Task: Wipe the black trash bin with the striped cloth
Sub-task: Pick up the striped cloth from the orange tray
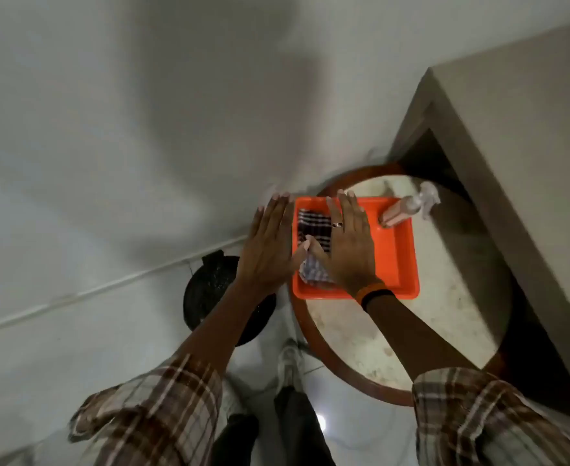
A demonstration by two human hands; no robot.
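Observation:
A striped cloth, dark with pale lines, lies folded in an orange tray on a round table. My right hand hovers flat above the tray with fingers spread, covering part of the cloth. My left hand is also flat and open, over the tray's left edge, its thumb close to the cloth. Neither hand grips anything. The black trash bin stands on the floor to the left of the table, partly hidden under my left forearm.
A clear spray bottle lies across the tray's far right corner. The round table has a pale top and a brown wooden rim. A beige cabinet stands right behind it. White wall ahead, pale tiled floor, my shoe below.

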